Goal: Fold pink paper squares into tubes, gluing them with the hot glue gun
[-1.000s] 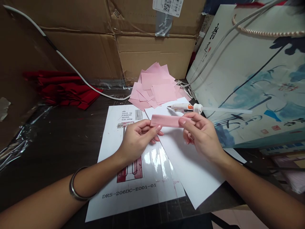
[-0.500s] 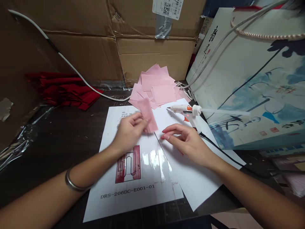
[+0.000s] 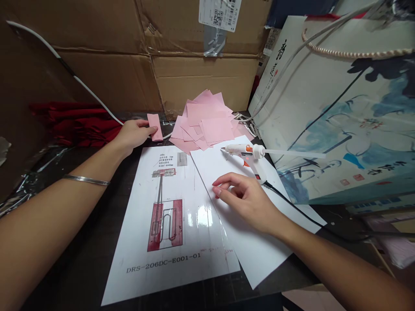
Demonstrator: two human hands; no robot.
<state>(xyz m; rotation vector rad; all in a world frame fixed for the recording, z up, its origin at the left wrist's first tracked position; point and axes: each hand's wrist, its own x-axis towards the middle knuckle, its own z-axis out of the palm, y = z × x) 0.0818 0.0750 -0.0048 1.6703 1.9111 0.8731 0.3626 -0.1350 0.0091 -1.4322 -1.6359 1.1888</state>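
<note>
My left hand (image 3: 135,133) pinches a narrow folded pink piece (image 3: 154,127), paper or thin fabric, at the back left of the table, beside the red folded cloths (image 3: 86,125). To its right spreads a loose pile of flat pink pieces (image 3: 210,116). My right hand (image 3: 241,196) hovers over blank white paper (image 3: 259,263) with loosely curled fingers, thumb and forefinger apart, holding nothing. Just beyond it stands a white glue gun (image 3: 249,155), a glue stick jutting from its rear. A printed drawing sheet (image 3: 129,242) lies between my arms.
Cardboard boxes (image 3: 207,82) wall off the back. A large painted paper bag (image 3: 324,112) leans at the right. Small metal parts (image 3: 251,125) lie behind the glue gun. A white cable (image 3: 89,93) hangs at the left, and a black cord (image 3: 292,205) runs right from the glue gun.
My left hand has carried the folded pink piece from above the printed sheet to the back left. The right hand stays near the glue gun. The view has shifted slightly.
</note>
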